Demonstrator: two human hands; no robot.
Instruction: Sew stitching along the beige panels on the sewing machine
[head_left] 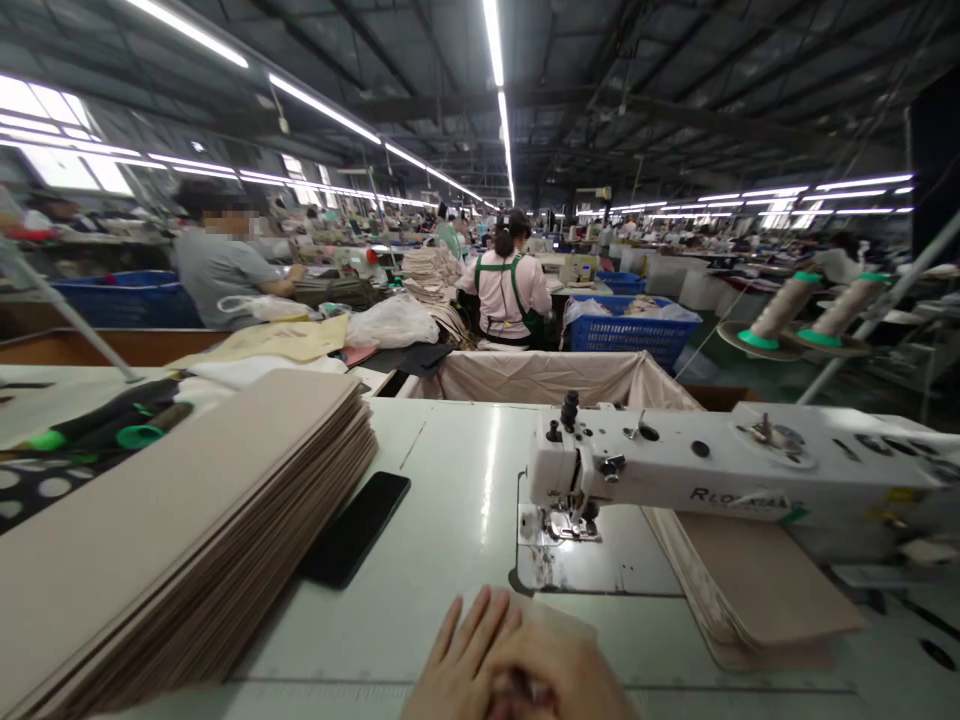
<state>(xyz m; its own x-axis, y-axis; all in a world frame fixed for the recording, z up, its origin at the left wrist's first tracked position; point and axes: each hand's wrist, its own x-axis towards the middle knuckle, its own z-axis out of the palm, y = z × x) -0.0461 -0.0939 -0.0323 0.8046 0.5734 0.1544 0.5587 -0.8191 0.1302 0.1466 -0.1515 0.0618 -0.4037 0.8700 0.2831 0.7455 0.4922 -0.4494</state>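
My left hand (461,655) lies low in the view at the table's front edge, its fingers stretched out and pointing forward. Beside and partly over it is my right hand (566,672), blurred, with curled fingers. A pale, blurred edge of a thin piece (574,622) shows just beyond the right hand; what the fingers hold is hidden. Ahead and to the right stands a white sewing machine (637,465), its presser foot (574,525) over the metal plate. Several beige panels (765,580) lie under the machine's arm.
A tall stack of beige panels (225,470) fills the left of the table (450,480), with a black phone (358,530) alongside. Thread cones (780,312) stand at the right. Behind the table are a cloth-lined bin (525,378), a blue basket (637,330) and seated co-workers.
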